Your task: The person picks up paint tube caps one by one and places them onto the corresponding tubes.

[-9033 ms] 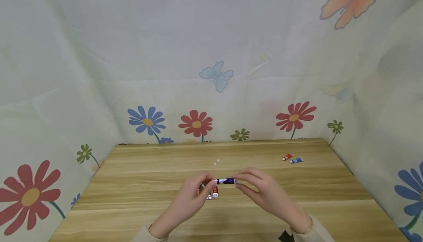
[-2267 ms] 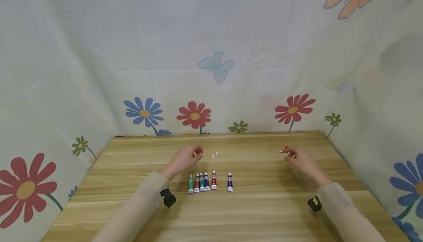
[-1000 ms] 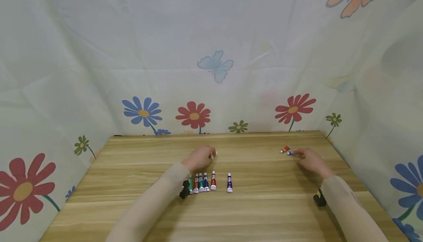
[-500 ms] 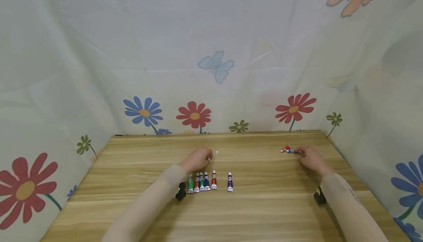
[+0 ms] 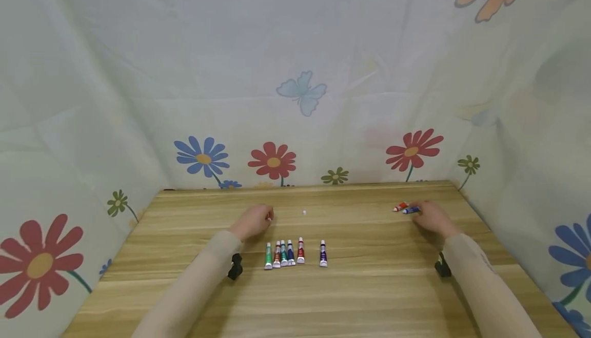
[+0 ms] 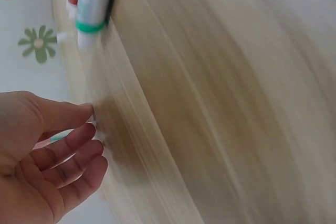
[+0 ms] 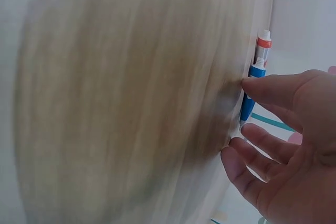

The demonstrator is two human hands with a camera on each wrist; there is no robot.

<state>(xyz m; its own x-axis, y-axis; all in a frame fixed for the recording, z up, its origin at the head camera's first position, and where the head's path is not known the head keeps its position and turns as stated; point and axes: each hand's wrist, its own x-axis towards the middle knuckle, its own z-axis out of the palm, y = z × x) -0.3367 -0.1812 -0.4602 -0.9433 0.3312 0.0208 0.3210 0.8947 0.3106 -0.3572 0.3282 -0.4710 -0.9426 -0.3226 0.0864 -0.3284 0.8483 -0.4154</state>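
My left hand [image 5: 253, 221] is over the table left of centre. Its thumb and index finger pinch a small white cap [image 5: 270, 219], mostly hidden by the fingertips in the left wrist view. A second small white cap [image 5: 304, 212] lies to its right. At the far right, my right hand [image 5: 433, 217] pinches a blue paint tube [image 7: 256, 71] near its tail, on the table; the index fingertip is hidden behind it. The blue tube's bare white nozzle points left. A red paint tube [image 5: 400, 206] lies just beyond it, almost parallel.
Several paint tubes stand in a row, nozzles away from me: green [image 5: 269, 256], brownish red, teal, dark blue, red [image 5: 301, 251], then purple [image 5: 323, 254] apart at right. A flowered cloth [image 5: 295, 138] hangs behind the wooden table [image 5: 360, 297].
My left hand has picked up one of the two white caps and carried it left. My right hand has taken hold of the blue tube and shifted it nearer the red one.
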